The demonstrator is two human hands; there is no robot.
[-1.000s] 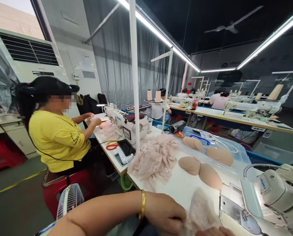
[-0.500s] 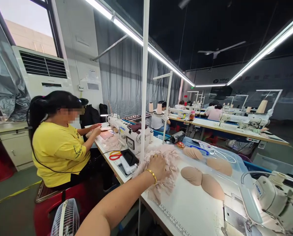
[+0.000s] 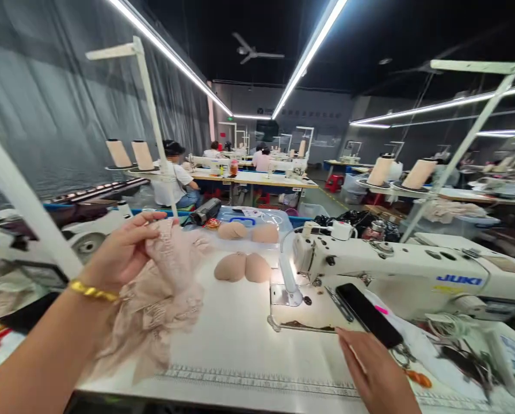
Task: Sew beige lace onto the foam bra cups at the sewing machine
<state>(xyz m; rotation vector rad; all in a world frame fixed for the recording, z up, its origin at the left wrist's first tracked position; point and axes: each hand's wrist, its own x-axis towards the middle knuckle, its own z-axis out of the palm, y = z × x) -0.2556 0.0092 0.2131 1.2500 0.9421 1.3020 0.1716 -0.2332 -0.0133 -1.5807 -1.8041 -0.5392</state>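
My left hand (image 3: 125,253), with a gold bangle at the wrist, pinches the upper edge of a pale pink lace fabric (image 3: 171,293). The lace hangs down into a crumpled pile on the white table. Resting low by the front of the sewing machine (image 3: 395,276), my right hand (image 3: 373,368) has its fingers stretched out and holds nothing. It is near the metal needle plate (image 3: 300,316), a pair of tweezers (image 3: 339,303) and a black phone (image 3: 367,313). Two beige moulded cups (image 3: 243,268) lie side by side between the lace and the machine.
Behind the cups, a clear plastic box (image 3: 278,218) has more beige cups (image 3: 232,231) by it. A ruler strip (image 3: 257,379) runs along the table's front edge. Thread cones (image 3: 380,171) stand on racks at both sides. Co-workers (image 3: 175,178) sit at tables farther back.
My view has swung right, toward the sewing machine. My left hand has gone from resting on the lace pile to lifting its edge. My right hand has come into view.
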